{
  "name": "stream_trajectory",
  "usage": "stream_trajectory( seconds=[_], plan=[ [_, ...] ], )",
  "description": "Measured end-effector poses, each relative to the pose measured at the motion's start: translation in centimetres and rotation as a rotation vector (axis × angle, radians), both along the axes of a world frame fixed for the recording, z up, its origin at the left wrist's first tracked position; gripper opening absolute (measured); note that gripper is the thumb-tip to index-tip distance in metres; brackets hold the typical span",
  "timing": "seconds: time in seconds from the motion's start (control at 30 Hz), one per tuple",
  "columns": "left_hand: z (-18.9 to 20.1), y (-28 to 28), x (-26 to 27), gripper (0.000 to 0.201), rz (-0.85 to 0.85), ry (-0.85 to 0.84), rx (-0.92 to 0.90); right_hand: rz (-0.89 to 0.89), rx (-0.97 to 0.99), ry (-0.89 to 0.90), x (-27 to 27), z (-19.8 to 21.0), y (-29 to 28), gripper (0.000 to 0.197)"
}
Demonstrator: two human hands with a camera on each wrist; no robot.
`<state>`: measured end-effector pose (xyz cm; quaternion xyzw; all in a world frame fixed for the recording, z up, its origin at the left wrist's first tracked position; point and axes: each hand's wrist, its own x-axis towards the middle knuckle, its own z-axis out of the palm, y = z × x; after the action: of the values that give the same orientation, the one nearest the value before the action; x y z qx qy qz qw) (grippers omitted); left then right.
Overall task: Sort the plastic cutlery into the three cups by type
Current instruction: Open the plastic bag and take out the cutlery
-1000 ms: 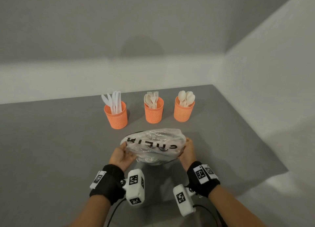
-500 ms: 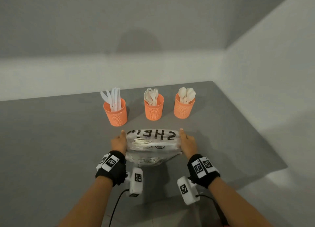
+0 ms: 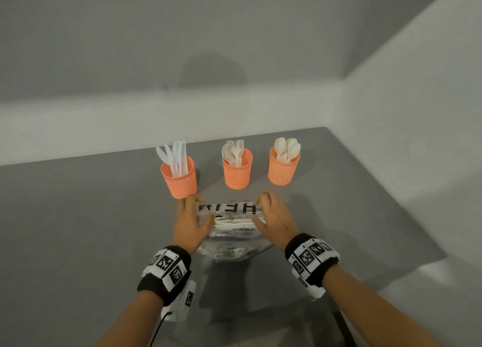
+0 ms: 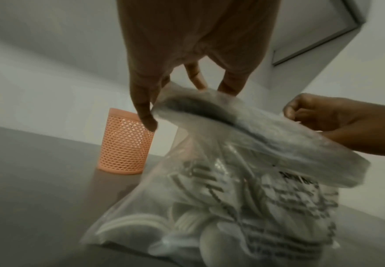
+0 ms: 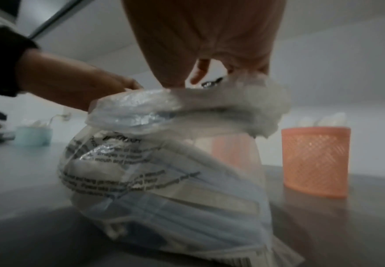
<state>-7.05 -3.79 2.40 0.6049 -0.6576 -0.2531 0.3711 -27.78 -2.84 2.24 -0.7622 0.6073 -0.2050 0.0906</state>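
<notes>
Three orange mesh cups stand in a row on the grey table: knives in the left cup [image 3: 179, 179], forks in the middle cup [image 3: 237, 173], spoons in the right cup [image 3: 283, 170]. Just in front of them a clear plastic bag [image 3: 229, 238] with black print sits on the table, white cutlery showing through it [image 4: 221, 213]. My left hand [image 3: 194, 205] pinches the left end of the bag's rolled-down rim [image 4: 244, 124]. My right hand [image 3: 264, 203] curls round the rim's right end [image 5: 244, 101]. Both palms face down.
The table [image 3: 78, 242] meets walls at the back and on the right; its right front edge drops off near my right arm. A pale blue cup [image 5: 33, 135] with white items stands far off to the left in the right wrist view.
The bag, held tilted up between my palms a second ago, has come down and forward toward the cups. Both hands have turned over and now grip its rim from above.
</notes>
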Motion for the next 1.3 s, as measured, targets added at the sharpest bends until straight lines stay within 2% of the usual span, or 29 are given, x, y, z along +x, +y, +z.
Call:
stream_trajectory(
  seconds=[0.03, 0.1, 0.17, 0.3, 0.4, 0.5, 0.57, 0.63, 0.7, 0.8, 0.87, 0.93, 1.07, 1.2, 1.3],
  plan=[
    [0.0, 0.4, 0.1, 0.025, -0.004, -0.026, -0.044, 0.036, -0.010, 0.015, 0.0, 0.1, -0.2, 0.006],
    [-0.5, 1.3, 0.4, 0.020, -0.007, -0.100, -0.017, 0.080, 0.014, 0.063, 0.0, -0.3, -0.3, 0.016],
    [-0.9, 1.8, 0.7, 0.016, 0.010, -0.145, 0.137, 0.060, 0.078, 0.093, -0.2, -0.3, -0.3, 0.025],
    [-0.8, 0.8, 0.3, 0.040, -0.039, -0.187, 0.388, -0.027, 0.224, 0.124, -0.3, 0.0, -0.4, 0.054],
    [0.3, -0.3, -0.7, 0.049, -0.072, -0.121, 0.384, -0.062, 0.248, 0.135, -0.8, 0.1, -0.4, 0.073],
    [1.3, -1.2, -2.0, 0.058, -0.149, -0.127, 0.279, -0.173, 0.293, 0.058, -2.2, 0.4, -0.3, 0.078],
    [1.5, -1.6, -3.1, 0.060, -0.192, -0.137, 0.222, -0.284, 0.240, 0.178, -2.9, 0.8, 0.1, 0.075],
    [1.4, -2.2, -4.2, 0.057, -0.171, -0.128, 0.196, -0.330, 0.037, 0.365, -2.8, 1.0, 0.5, 0.057],
    [1.0, -2.3, -5.2, 0.050, -0.137, -0.136, 0.228, -0.243, -0.067, 0.462, -2.8, 0.9, 0.6, 0.044],
    [1.0, -2.5, -6.2, 0.043, -0.121, -0.209, 0.339, -0.036, -0.119, 0.424, -3.1, 0.7, 0.2, 0.040],
    [0.9, -2.9, -6.5, 0.047, -0.120, -0.196, 0.398, 0.061, -0.065, 0.357, -3.2, 0.7, 0.1, 0.033],
    [0.9, -3.1, -6.9, 0.052, -0.146, -0.175, 0.395, 0.086, 0.087, 0.286, -3.3, 0.7, -0.4, 0.032],
    [1.0, -3.1, -7.4, 0.052, -0.243, -0.171, 0.346, 0.072, 0.449, 0.243, -4.0, 0.4, -2.2, 0.065],
    [0.9, -3.3, -8.8, 0.051, -0.336, -0.145, 0.304, 0.026, 0.601, 0.223, -5.4, -0.3, -2.8, 0.079],
    [0.5, -3.8, -10.8, 0.058, -0.410, -0.119, 0.270, -0.020, 0.663, 0.128, -7.7, -0.2, -2.5, 0.076]
  ],
)
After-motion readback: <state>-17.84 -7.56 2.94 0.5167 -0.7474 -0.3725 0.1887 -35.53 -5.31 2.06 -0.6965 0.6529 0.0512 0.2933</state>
